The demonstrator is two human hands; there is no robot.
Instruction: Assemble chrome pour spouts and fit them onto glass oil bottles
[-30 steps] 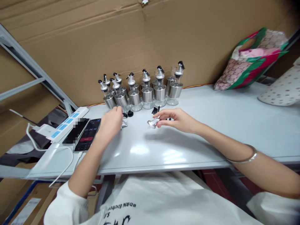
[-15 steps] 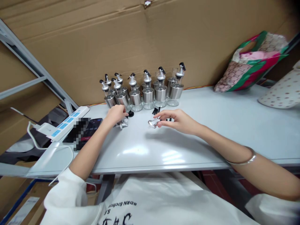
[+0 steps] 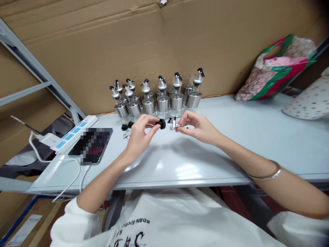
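Note:
My left hand (image 3: 140, 135) is raised over the table and pinches a small black stopper (image 3: 161, 124) between thumb and fingers. My right hand (image 3: 199, 127) pinches a silver pourer spout (image 3: 173, 125) just to the right of it, the two parts nearly touching. Behind them stands a row of several glass-and-steel oil bottles (image 3: 162, 102) with black-tipped pourers. More black stoppers (image 3: 126, 126) and a loose silver spout (image 3: 126, 135) lie on the table to the left of my left hand.
A pale grey table (image 3: 231, 144) backs onto a cardboard wall. A phone (image 3: 94, 145) and a white power strip (image 3: 70, 135) with a cable lie at the left. A colourful bag (image 3: 272, 68) and a spotted cushion (image 3: 308, 99) sit at the far right.
My left hand left the pile by the bottles, picked up a black stopper and moved right to meet my right hand, which lifted the silver spout slightly toward it.

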